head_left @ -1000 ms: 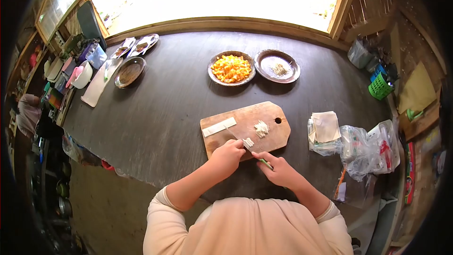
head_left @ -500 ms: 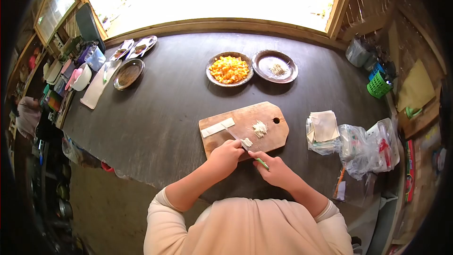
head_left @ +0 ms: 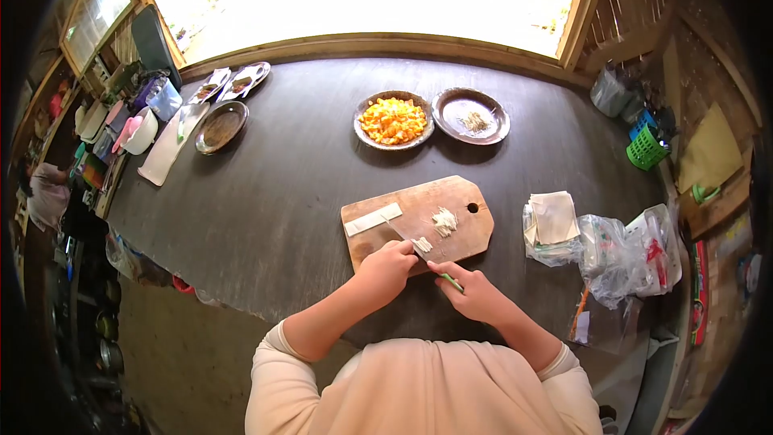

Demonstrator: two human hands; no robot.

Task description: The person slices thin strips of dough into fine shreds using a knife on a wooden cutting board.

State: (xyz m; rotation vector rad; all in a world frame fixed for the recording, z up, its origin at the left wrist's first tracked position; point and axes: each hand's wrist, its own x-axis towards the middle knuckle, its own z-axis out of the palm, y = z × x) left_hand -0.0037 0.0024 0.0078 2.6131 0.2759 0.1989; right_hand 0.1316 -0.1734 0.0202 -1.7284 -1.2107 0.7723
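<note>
My right hand (head_left: 475, 296) is closed around the green handle of a knife (head_left: 451, 281). Its thin blade slants up and left across a wooden cutting board (head_left: 378, 243). Against the blade's left side, my left hand (head_left: 386, 267) is closed with fingertips pressed down at the board; whatever is under them is hidden. Just right of the blade lie a few short white strips (head_left: 422, 245). Farther right on the board sits a small heap of fine white shreds (head_left: 444, 222). A flat white rectangular piece (head_left: 373, 219) rests along the board's upper left.
Beyond the board stand a plate of orange cubes (head_left: 392, 121) and a plate with thin brownish bits (head_left: 473, 138). Plastic bags (head_left: 616, 254) and stacked wrappers (head_left: 552, 217) lie right. A dark dish (head_left: 221, 126) and a white board (head_left: 171, 145) are left; a person (head_left: 48, 197) is far left.
Both hands and the knife keep nearly the same place on the board. The whole view has shifted very slightly; nothing has been picked up or put down.
</note>
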